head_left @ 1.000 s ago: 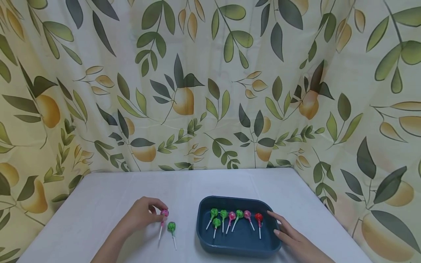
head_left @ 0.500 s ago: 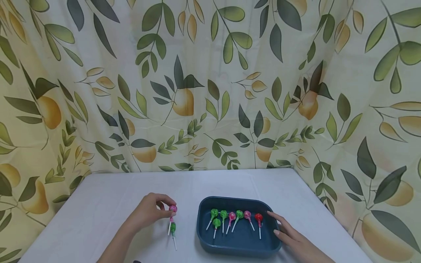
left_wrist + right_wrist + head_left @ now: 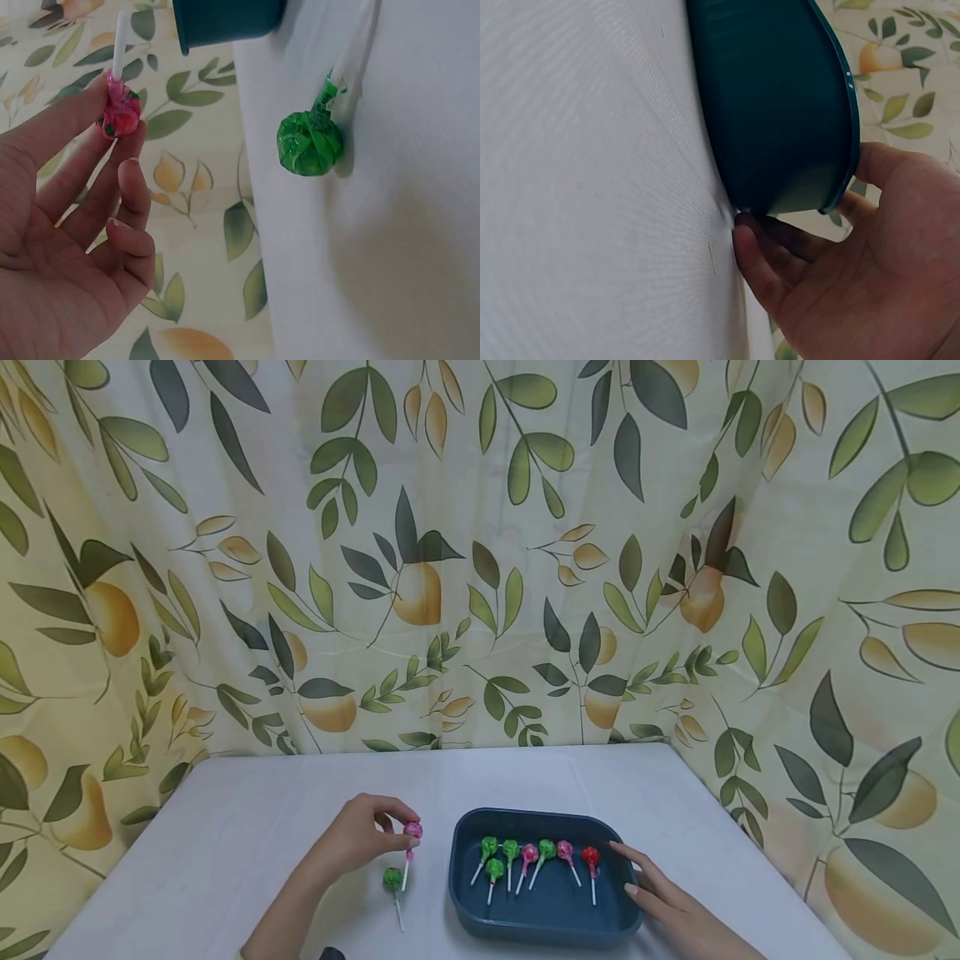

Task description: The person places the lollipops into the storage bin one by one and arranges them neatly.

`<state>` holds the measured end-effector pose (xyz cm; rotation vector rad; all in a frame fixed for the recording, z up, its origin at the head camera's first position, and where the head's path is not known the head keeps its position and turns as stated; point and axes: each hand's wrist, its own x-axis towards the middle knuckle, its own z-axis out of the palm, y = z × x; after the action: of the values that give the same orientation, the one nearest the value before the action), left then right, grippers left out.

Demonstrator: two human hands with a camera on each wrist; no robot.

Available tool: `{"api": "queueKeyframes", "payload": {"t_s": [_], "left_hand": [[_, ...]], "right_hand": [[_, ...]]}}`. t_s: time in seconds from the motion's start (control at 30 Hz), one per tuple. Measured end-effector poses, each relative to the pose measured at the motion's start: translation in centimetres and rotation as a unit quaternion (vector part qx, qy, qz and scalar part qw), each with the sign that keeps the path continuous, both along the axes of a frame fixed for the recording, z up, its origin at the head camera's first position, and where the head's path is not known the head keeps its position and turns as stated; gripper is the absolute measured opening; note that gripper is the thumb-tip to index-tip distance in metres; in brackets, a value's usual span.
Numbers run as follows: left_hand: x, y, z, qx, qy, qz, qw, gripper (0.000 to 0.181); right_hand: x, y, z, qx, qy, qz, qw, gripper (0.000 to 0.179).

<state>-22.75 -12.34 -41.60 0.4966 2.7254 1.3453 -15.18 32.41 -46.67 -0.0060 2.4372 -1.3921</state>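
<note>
My left hand (image 3: 369, 833) pinches a pink-wrapped lollipop (image 3: 413, 831) by its candy head, between thumb and fingertips. Its white stick points down in the head view, and the left wrist view shows the same lollipop (image 3: 121, 116) raised off the table. Below that hand lies a green lollipop (image 3: 392, 878) on the cloth. My right hand (image 3: 663, 893) holds the right side of a dark blue tray (image 3: 555, 931), with fingertips at its rim. Inside the tray are several green lollipops (image 3: 494, 869), two pink lollipops (image 3: 565, 850) and a red lollipop (image 3: 591, 857).
A white cloth (image 3: 300, 785) covers the table. Behind it hangs a curtain (image 3: 480, 652) printed with leaves and fruit. A small dark object (image 3: 332, 953) shows at the bottom edge, beside the left forearm.
My left hand has carried the pink lollipop to the right and slightly up, past the green one on the cloth. The right hand and the tray have stayed in place.
</note>
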Motion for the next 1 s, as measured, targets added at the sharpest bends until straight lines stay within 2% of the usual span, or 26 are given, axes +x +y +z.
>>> {"api": "queueKeyframes", "payload": {"t_s": [0.27, 0.63, 1.0], "left_hand": [[-0.2, 1.3, 0.3, 0.005, 0.000, -0.022, 0.9997, 0.021], [-0.4, 5.3, 1.0, 0.015, 0.008, -0.063, 0.9979, 0.020], [-0.3, 8.3, 0.5, 0.029, -0.007, -0.074, 0.9968, 0.015]], "right_hand": [[-0.1, 0.0, -0.1, 0.006, -0.004, -0.005, 1.0000, 0.066], [-0.2, 0.2, -0.2, -0.013, -0.008, -0.007, 0.9998, 0.066], [0.1, 0.1, 0.2, -0.016, -0.004, -0.002, 0.9999, 0.066]]}}
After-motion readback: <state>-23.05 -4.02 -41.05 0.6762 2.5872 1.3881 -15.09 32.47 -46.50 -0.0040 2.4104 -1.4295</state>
